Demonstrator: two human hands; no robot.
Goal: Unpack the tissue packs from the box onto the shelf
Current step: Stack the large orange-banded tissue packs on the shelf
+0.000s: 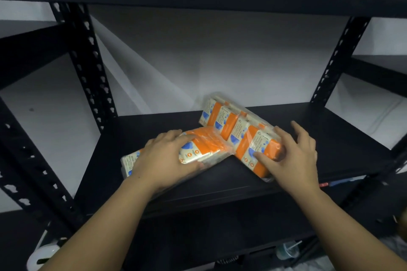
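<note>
Tissue packs lay on the black shelf [297, 130], two bundles in clear wrap, both nearer the front edge than the back. Your left hand [167, 158] lay over the left bundle [198, 149], palm down, fingers [187, 137] curled over its top w/ thumb along the near side, so it held that pack. Its long axis ran roughly along the front edge, tipped a bit toward the back right. Your right hand [295, 156] was on the right bundle [240, 134], whose long axis ran diagonally from the back centre toward the front right. Thumb pressed its near end face, fingers spread fairly wide and mostly straight over the far side; looked like touching or steadying rather than a full grip, though contact on the far side was hidden.

The two bundles met at an angle near the shelf's middle, approx. a V. Each hand was nearest its own pack. My read: the next move needed them squared up, parallel to one edge. No box was in view.
</note>
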